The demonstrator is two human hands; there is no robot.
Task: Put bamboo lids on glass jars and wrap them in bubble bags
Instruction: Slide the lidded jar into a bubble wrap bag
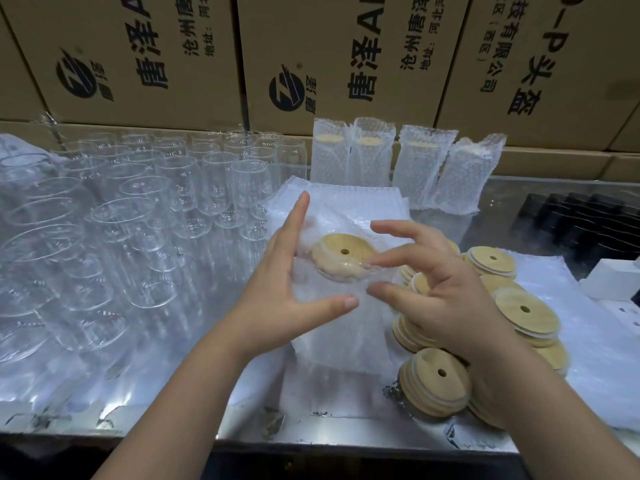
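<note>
A glass jar with a bamboo lid (343,252) sits inside a bubble bag (341,327) held upright over the table's middle. My left hand (287,296) lies against the bag's left side, fingers straight and thumb stretched along its near side. My right hand (446,299) is at the bag's mouth, its curled fingertips and thumb pinching the film by the lid's right rim. Loose bamboo lids (524,311) are piled at the right, partly under my right wrist. Several empty glass jars (138,216) stand in rows at the left.
Several wrapped jars (408,168) stand at the back by a wall of cardboard boxes (311,57). A stack of flat bubble bags (363,202) lies behind my hands. Black items (581,220) and a white box (613,278) are at the far right.
</note>
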